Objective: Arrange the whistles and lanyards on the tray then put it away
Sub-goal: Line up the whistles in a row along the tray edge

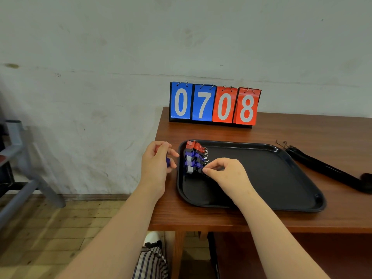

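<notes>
A black tray (281,178) lies on the brown table. Along its left side stands a row of whistles (193,156): red ones at the far end, blue and black ones nearer, with metal rings pointing right. My right hand (225,172) is over the tray, its fingertips pinching the ring end of the nearest whistle in the row. My left hand (157,164) hovers just left of the tray, curled around loose whistles; red and blue plastic shows between the fingers. A bundle of black lanyards (326,168) lies on the table to the right of the tray.
A flip scoreboard (215,104) reading 0708 stands at the back of the table (201,218) against the wall. The table's left edge is beside my left hand. A grey metal frame (22,170) stands on the floor at far left.
</notes>
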